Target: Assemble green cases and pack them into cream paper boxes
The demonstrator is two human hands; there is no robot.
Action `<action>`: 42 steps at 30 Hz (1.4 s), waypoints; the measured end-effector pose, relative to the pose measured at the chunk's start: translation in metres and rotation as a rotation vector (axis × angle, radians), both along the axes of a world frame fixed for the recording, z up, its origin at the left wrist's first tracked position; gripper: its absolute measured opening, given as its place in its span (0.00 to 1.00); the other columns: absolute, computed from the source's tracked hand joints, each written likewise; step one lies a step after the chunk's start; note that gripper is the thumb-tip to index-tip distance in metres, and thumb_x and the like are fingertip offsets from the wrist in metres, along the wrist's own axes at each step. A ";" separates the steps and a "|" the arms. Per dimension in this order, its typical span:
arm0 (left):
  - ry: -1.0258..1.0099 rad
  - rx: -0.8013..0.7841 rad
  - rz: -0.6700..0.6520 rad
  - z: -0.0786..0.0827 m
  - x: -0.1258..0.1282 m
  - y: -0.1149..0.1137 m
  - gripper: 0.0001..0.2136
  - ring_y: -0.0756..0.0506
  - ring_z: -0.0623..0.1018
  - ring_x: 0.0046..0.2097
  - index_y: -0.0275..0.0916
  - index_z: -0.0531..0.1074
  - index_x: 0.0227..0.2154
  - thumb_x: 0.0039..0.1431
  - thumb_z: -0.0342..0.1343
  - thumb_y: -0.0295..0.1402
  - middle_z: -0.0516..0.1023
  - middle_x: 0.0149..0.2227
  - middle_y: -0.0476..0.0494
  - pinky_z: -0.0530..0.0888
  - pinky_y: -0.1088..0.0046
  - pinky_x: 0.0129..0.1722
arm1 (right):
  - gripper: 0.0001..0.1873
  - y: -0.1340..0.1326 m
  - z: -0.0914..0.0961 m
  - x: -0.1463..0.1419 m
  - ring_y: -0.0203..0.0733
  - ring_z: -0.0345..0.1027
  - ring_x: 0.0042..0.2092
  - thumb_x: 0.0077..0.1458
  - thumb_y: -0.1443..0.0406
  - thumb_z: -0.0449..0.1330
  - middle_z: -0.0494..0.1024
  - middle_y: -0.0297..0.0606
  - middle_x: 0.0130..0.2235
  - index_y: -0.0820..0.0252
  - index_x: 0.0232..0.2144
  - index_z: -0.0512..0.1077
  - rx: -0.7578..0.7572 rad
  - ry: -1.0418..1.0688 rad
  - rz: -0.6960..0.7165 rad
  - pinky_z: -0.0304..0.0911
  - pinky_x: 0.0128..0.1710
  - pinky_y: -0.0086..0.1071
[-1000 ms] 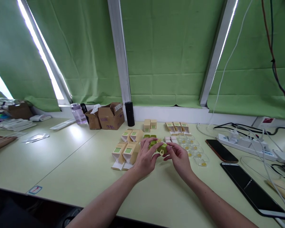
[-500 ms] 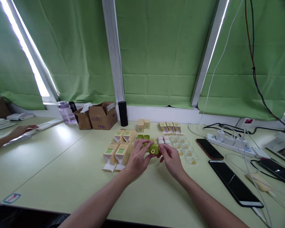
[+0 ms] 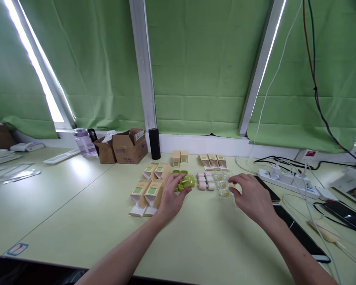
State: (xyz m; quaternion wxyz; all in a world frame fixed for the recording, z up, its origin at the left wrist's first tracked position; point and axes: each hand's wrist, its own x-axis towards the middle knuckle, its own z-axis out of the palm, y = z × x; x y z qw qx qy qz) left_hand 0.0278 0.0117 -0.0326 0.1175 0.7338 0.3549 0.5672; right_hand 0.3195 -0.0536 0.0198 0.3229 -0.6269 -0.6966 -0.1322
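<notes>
Open beige cartons (image 3: 154,190) stand on the desk (image 3: 86,221), left hand (image 3: 169,199) just right of them gripping a rounded green case (image 3: 189,181) between the desk's near and far edges. Next, pale pink blocks (image 3: 202,185), then clear plastic shells (image 3: 224,193) with yellow centers; right hand (image 3: 253,196) there, thumb and fingers parted, can't tell if gripping one. Black-screened phone (image 3: 299,233) lies toward near edge.
</notes>
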 end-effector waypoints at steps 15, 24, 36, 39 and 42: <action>-0.239 -0.238 -0.051 -0.004 0.001 0.009 0.18 0.44 0.81 0.47 0.41 0.81 0.51 0.61 0.67 0.43 0.80 0.52 0.38 0.81 0.65 0.48 | 0.08 -0.028 -0.043 0.041 0.58 0.72 0.49 0.54 0.70 0.59 0.81 0.45 0.45 0.52 0.30 0.76 -0.202 -0.027 0.039 0.66 0.47 0.48; -0.407 -0.380 -0.116 -0.008 -0.001 0.019 0.23 0.41 0.82 0.49 0.38 0.81 0.46 0.56 0.69 0.52 0.81 0.53 0.35 0.81 0.64 0.49 | 0.18 0.014 0.000 -0.033 0.56 0.77 0.53 0.48 0.55 0.75 0.84 0.43 0.40 0.56 0.28 0.71 -0.390 1.110 0.682 0.72 0.50 0.44; -0.487 -0.489 -0.176 0.007 -0.001 0.008 0.24 0.43 0.82 0.43 0.36 0.79 0.41 0.55 0.69 0.54 0.83 0.43 0.40 0.80 0.69 0.44 | 0.27 0.049 -0.050 -0.096 0.53 0.83 0.42 0.39 0.63 0.77 0.85 0.37 0.39 0.53 0.42 0.74 -0.428 1.897 0.738 0.75 0.36 0.41; -0.486 -0.505 -0.174 0.009 0.000 0.006 0.25 0.43 0.82 0.43 0.35 0.79 0.41 0.55 0.69 0.54 0.83 0.43 0.39 0.79 0.69 0.45 | 0.26 0.044 -0.055 -0.097 0.51 0.81 0.39 0.43 0.61 0.75 0.86 0.41 0.41 0.53 0.46 0.74 -0.488 1.900 0.766 0.72 0.35 0.39; -0.488 -0.513 -0.184 0.010 0.000 0.006 0.24 0.44 0.82 0.42 0.36 0.80 0.41 0.56 0.69 0.54 0.84 0.43 0.39 0.79 0.69 0.44 | 0.23 0.041 -0.054 -0.100 0.49 0.79 0.39 0.49 0.57 0.72 0.86 0.41 0.41 0.52 0.47 0.74 -0.500 1.863 0.818 0.71 0.33 0.39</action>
